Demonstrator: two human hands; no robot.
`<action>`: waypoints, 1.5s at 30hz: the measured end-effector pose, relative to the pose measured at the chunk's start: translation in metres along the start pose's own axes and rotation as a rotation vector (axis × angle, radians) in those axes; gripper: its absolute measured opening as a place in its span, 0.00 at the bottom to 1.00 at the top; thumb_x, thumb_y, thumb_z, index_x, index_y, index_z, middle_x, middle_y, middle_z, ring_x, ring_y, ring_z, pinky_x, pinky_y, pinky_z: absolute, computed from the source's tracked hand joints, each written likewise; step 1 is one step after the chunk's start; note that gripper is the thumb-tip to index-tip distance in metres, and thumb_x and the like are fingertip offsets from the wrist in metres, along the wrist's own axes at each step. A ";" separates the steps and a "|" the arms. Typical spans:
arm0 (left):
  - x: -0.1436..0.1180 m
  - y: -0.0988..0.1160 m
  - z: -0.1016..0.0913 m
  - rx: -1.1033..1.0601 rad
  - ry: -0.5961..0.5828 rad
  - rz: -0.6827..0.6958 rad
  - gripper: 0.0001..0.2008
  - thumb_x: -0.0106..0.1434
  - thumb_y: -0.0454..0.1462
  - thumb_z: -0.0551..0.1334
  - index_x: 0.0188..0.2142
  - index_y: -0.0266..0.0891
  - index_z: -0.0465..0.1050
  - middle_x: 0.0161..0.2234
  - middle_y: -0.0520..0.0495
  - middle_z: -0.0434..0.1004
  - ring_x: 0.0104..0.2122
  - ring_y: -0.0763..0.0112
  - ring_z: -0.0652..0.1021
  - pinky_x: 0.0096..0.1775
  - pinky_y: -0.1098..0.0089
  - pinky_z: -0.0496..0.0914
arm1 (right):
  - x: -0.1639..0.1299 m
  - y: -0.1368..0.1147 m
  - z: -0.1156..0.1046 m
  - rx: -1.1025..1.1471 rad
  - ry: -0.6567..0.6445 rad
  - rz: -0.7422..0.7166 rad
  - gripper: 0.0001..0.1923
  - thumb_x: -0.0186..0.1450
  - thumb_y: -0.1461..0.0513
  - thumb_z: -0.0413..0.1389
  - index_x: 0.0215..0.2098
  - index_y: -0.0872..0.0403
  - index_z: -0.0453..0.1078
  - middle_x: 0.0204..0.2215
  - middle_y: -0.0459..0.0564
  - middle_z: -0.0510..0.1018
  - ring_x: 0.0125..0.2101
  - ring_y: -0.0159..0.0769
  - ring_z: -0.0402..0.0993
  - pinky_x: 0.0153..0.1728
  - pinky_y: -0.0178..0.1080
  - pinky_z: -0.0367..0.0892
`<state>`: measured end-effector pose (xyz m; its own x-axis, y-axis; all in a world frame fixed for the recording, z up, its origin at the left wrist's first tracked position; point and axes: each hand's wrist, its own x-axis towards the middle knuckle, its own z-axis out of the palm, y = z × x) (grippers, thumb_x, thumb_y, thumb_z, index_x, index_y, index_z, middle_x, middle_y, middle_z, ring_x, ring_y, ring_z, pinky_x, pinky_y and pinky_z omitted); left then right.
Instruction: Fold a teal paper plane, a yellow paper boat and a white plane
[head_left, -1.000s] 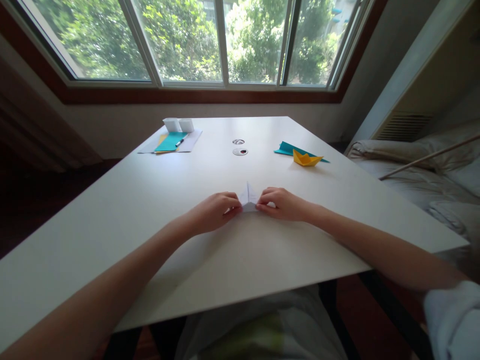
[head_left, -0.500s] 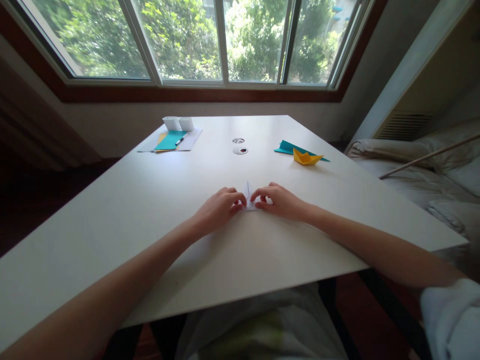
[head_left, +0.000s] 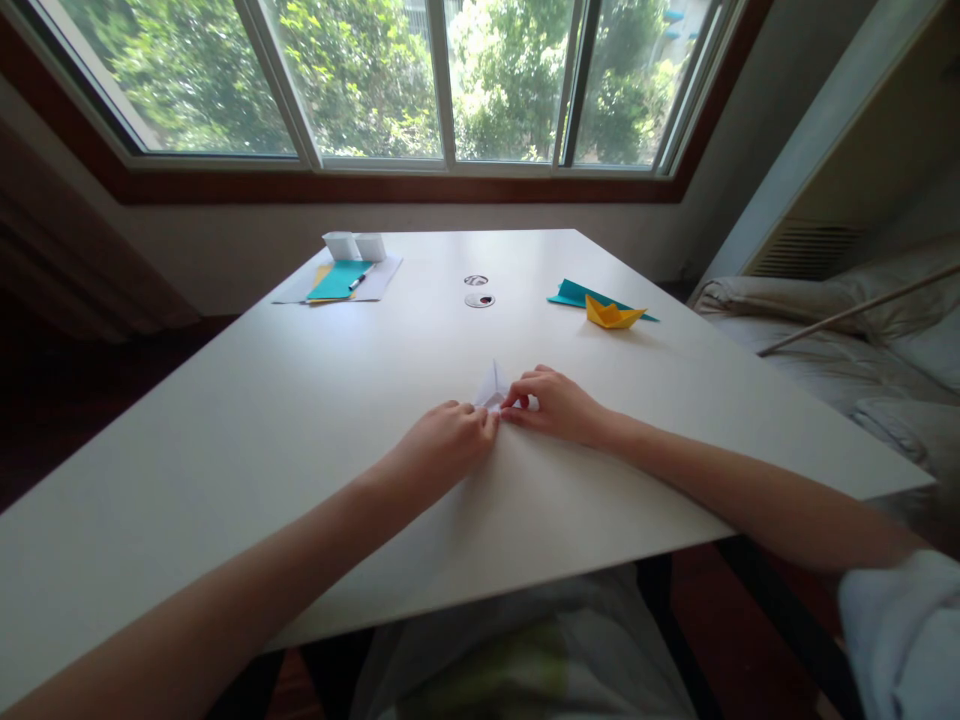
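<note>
A small piece of folded white paper (head_left: 491,385) lies on the white table in front of me, its pointed tip facing the window. My left hand (head_left: 454,437) is closed at its near left edge, knuckles up, the fingertips partly hidden. With thumb and index finger, my right hand (head_left: 551,402) pinches the paper's near right edge. The fingertips of both hands almost meet at the bottom of the paper.
A yellow paper boat (head_left: 613,313) and a teal paper plane (head_left: 577,292) rest at the back right. Back left are teal paper (head_left: 337,280), a pen (head_left: 360,281) and white boxes (head_left: 354,246). Two round inserts (head_left: 479,300) sit mid-table (head_left: 225,450).
My left hand has shifted nearer to me and turned knuckles up, from the paper's left side to its near edge. My right fingers have closed onto the paper's near right edge.
</note>
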<state>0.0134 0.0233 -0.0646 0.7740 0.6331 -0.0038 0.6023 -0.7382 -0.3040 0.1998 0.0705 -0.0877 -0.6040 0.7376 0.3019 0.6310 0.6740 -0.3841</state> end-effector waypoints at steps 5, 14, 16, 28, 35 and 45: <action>-0.001 0.014 0.006 0.102 -0.014 -0.071 0.17 0.61 0.23 0.48 0.49 0.22 0.66 0.41 0.29 0.74 0.40 0.58 0.77 0.35 0.65 0.71 | 0.003 -0.001 -0.001 -0.011 -0.034 0.031 0.09 0.59 0.55 0.56 0.31 0.52 0.73 0.26 0.47 0.74 0.31 0.33 0.65 0.33 0.34 0.57; -0.006 0.012 0.005 0.071 -0.011 -0.090 0.19 0.60 0.24 0.51 0.52 0.24 0.64 0.46 0.30 0.72 0.44 0.58 0.75 0.38 0.65 0.74 | 0.005 0.003 -0.010 0.022 -0.141 0.084 0.08 0.59 0.57 0.56 0.35 0.50 0.71 0.27 0.45 0.73 0.32 0.32 0.66 0.35 0.35 0.56; -0.006 0.015 0.006 0.070 -0.028 -0.113 0.20 0.59 0.23 0.52 0.52 0.24 0.64 0.47 0.29 0.71 0.45 0.58 0.75 0.39 0.65 0.73 | 0.006 0.009 -0.013 0.027 -0.173 0.069 0.08 0.59 0.57 0.55 0.36 0.49 0.71 0.28 0.45 0.73 0.31 0.32 0.66 0.36 0.35 0.56; -0.009 0.024 0.002 0.001 -0.086 -0.232 0.22 0.60 0.25 0.52 0.55 0.27 0.62 0.52 0.26 0.66 0.49 0.53 0.71 0.42 0.59 0.71 | 0.003 0.017 -0.019 -0.085 -0.278 -0.058 0.19 0.64 0.58 0.51 0.53 0.40 0.64 0.38 0.51 0.70 0.38 0.38 0.65 0.39 0.40 0.58; -0.007 0.024 0.000 0.082 -0.086 -0.196 0.19 0.62 0.26 0.49 0.52 0.26 0.63 0.47 0.28 0.70 0.44 0.55 0.74 0.39 0.61 0.70 | 0.002 0.021 -0.014 -0.105 -0.320 -0.039 0.20 0.65 0.56 0.48 0.55 0.37 0.60 0.38 0.52 0.68 0.38 0.39 0.63 0.41 0.42 0.57; -0.003 0.004 0.005 -0.050 0.031 -0.017 0.15 0.60 0.26 0.50 0.45 0.27 0.67 0.43 0.36 0.72 0.42 0.61 0.72 0.44 0.63 0.68 | 0.003 0.020 -0.019 -0.106 -0.374 -0.020 0.21 0.65 0.56 0.49 0.56 0.37 0.59 0.37 0.52 0.68 0.37 0.40 0.63 0.40 0.42 0.57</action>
<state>0.0128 0.0198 -0.0706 0.7690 0.6386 0.0303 0.6235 -0.7387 -0.2559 0.2202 0.0870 -0.0776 -0.7404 0.6710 -0.0384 0.6521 0.7033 -0.2832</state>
